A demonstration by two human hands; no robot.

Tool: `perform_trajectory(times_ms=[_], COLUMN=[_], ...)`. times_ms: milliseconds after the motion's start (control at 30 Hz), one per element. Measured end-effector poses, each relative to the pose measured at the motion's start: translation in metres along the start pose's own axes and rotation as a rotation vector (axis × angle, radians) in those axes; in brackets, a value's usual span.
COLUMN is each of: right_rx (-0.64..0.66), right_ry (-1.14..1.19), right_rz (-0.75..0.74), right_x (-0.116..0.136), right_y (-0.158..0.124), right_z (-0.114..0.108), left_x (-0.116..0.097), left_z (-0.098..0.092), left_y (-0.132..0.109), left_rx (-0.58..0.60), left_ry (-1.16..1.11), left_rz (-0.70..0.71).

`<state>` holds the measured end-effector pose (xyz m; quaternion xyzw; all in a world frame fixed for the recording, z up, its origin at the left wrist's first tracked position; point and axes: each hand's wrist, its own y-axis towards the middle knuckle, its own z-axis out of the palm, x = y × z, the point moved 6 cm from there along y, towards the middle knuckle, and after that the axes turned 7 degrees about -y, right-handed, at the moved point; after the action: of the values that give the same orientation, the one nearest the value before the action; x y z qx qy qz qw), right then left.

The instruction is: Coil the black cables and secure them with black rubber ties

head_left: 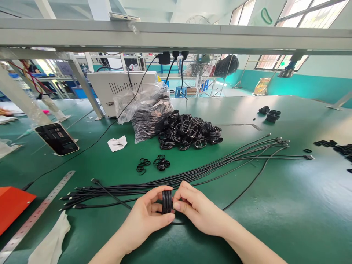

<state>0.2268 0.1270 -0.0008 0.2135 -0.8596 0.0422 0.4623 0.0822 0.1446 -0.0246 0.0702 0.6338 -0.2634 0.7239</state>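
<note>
My left hand (148,211) is wrapped round a short stack of black rings (167,202), thumb below and fingers above. Just to its right, my right hand (196,209) is closed in a pinch against the stack's edge; whatever lies between its fingertips is hidden. Behind both hands, a bundle of long black cables (176,179) with plugs at the ends stretches across the table, and one cable passes beneath my hands. A few loose thin black rings (162,162) lie beyond the cables. Farther back is a heap of black ring stacks (189,130), some with a bar across the middle.
A clear plastic bag (150,113) full of black pieces stands beside the heap. At left are a phone (57,139), a steel ruler (38,214) and an orange object (13,207). More black pieces (341,148) lie at right. A metal beam (176,36) crosses above the table.
</note>
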Motion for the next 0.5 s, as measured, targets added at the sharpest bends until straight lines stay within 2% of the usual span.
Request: perform_trajectory(times_ms=[233, 500], right_rx=[0.055, 0.030], right_ry=[-0.138, -0.139], right_rz=[-0.013, -0.028], right_x=[-0.0031, -0.0055], right_y=[0.0018, 0.0056], right_z=[-0.0032, -0.0004], left_x=[0.0000, 0.0015], left_z=[0.0010, 0.0030], left_y=[-0.0019, -0.0031], left_rx=[0.111, 0.163], left_ry=[-0.224, -0.275], left_rz=[-0.042, -0.037])
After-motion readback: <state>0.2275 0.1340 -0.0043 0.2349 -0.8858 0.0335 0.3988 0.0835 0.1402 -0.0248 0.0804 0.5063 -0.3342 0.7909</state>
